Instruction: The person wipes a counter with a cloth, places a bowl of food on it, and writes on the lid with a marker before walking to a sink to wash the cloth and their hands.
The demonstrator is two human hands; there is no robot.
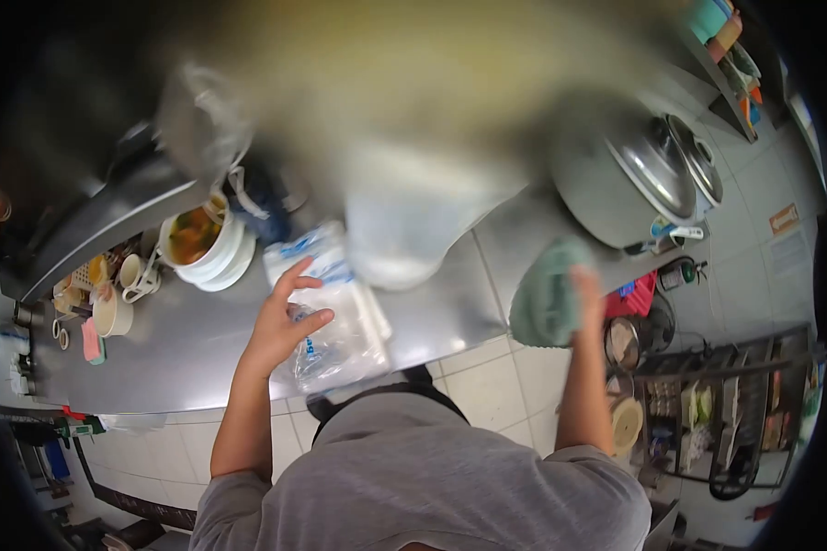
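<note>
My left hand [285, 317] is over a stack of transparent plastic bags [345, 344] with blue print, at the front edge of the steel counter. Its thumb and fingers are spread, with nothing between them. On the other side, my right hand [588, 298] grips the right edge of a green cloth [549, 298] with dark markings, held up near the counter's front edge. Behind the bags stands a whitish container [395, 220], its upper part lost in a blurred yellowish shape close to the camera.
The steel counter [184, 340] runs across the view. At left are a white pot [213, 246] of orange-green food, several cups [112, 312] and a pink sponge [91, 340]. A large lidded pot [606, 184] stands at right. Beyond it are a fire extinguisher [682, 274] and a stocked rack [721, 409].
</note>
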